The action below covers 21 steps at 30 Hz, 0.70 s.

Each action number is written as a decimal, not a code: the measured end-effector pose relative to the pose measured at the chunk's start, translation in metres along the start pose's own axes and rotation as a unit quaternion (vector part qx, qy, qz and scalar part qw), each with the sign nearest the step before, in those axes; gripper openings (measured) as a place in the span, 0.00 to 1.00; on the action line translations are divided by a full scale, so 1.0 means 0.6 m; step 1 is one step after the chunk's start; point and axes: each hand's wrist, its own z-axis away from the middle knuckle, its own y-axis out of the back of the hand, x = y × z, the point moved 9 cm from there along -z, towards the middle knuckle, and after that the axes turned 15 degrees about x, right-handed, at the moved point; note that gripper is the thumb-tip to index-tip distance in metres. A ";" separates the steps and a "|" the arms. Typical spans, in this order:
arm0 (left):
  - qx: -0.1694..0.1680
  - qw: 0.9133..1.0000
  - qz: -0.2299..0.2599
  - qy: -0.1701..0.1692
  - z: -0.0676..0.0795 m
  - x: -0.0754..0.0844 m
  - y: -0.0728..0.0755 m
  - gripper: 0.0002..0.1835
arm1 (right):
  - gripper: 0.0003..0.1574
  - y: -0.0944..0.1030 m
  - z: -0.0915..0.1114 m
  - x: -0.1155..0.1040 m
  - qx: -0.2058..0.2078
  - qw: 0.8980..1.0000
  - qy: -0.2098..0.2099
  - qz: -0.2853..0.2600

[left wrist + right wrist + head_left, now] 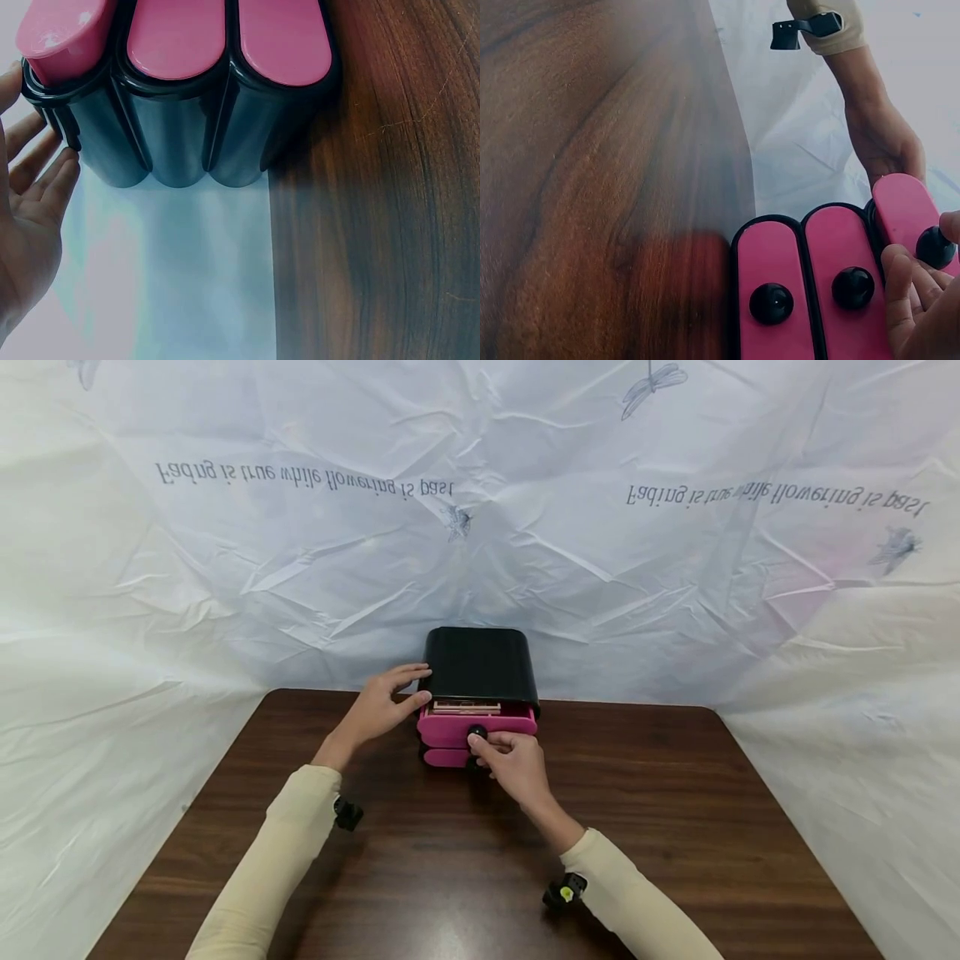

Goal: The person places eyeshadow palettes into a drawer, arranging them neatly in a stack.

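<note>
A small black drawer box [480,664] with pink drawer fronts stands on the table. Its top drawer [442,727] is pulled partly out, and flat pinkish-brown items [467,707] show inside it. My right hand [519,767] pinches the top drawer's round black knob [935,247] between thumb and fingers. With extended fingers, my left hand [382,706] touches the left side of the box near its upper front corner. In the right wrist view, the middle drawer [847,240] and bottom drawer [769,251] are closed, each with a black knob.
Beneath the box is a dark brown wooden table [450,877]. A white printed cloth [480,552] hangs behind the table and along both sides. Small black devices [347,813] are strapped at both wrists over cream sleeves.
</note>
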 end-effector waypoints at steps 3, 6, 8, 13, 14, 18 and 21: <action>0.002 1.000 0.001 0.000 0.000 -0.001 0.001 0.29 | 0.24 -0.001 0.000 0.001 -0.001 1.000 0.001 -0.001; 0.001 1.000 0.002 0.002 0.000 -0.001 0.000 0.28 | 0.25 -0.001 0.003 0.006 -0.001 1.000 -0.004 0.002; 0.000 1.000 0.001 0.003 0.000 -0.001 -0.001 0.28 | 0.24 0.001 0.005 0.006 0.002 1.000 -0.004 0.005; -0.001 1.000 0.000 0.005 0.001 -0.001 -0.001 0.28 | 0.22 0.004 0.008 0.001 0.007 1.000 0.004 0.005; 0.000 1.000 0.001 0.005 0.000 -0.001 0.000 0.28 | 0.22 0.003 0.007 0.001 0.007 1.000 0.005 0.005; 0.002 1.000 -0.001 0.001 0.000 0.000 0.001 0.28 | 0.24 0.000 0.003 0.002 0.002 1.000 -0.002 0.002; 0.002 1.000 -0.003 -0.002 0.001 0.000 0.001 0.28 | 0.25 -0.002 -0.004 0.005 0.001 1.000 -0.012 -0.001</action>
